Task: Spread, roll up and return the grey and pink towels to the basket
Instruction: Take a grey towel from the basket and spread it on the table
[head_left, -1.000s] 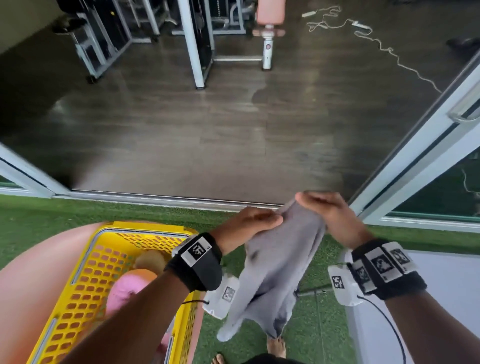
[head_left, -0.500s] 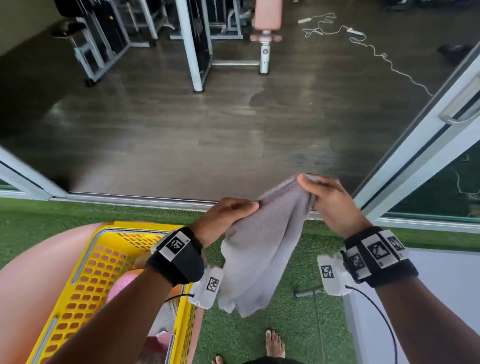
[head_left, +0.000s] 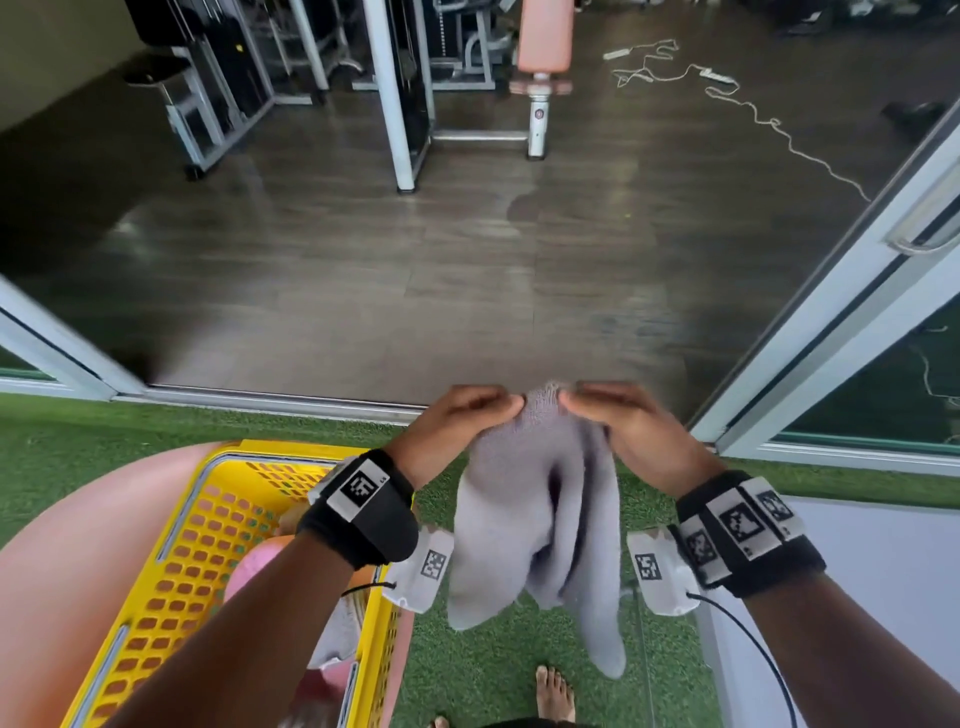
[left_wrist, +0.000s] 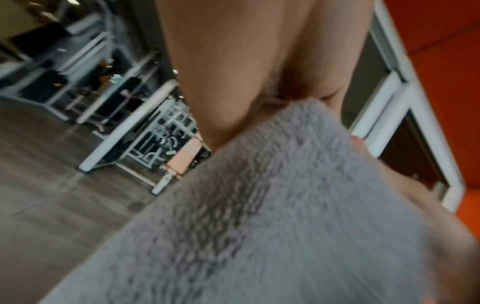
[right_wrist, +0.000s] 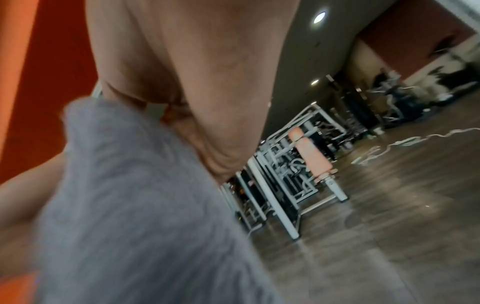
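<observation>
Drawn together since half a second ago: left hand (head_left: 457, 426) and right hand (head_left: 628, 431), earlier apart along the towel's edge, now nearly meeting at one bunched point of the grey towel (head_left: 540, 519). Each grip pinched on the top edge of that towel, fingertips curled over the fluffy pile, seen close in both wrist views (left_wrist: 259, 205) (right_wrist: 130, 205). Rest of the cloth hanging in loose folds between the wrists, above green artificial turf (head_left: 493, 675), clear of the ground. Yellow basket (head_left: 182, 545) low at left, resting on something rounded and pink, partly under the left forearm; pink towel (head_left: 249, 566) lying inside it. Bare toes at the bottom edge.
</observation>
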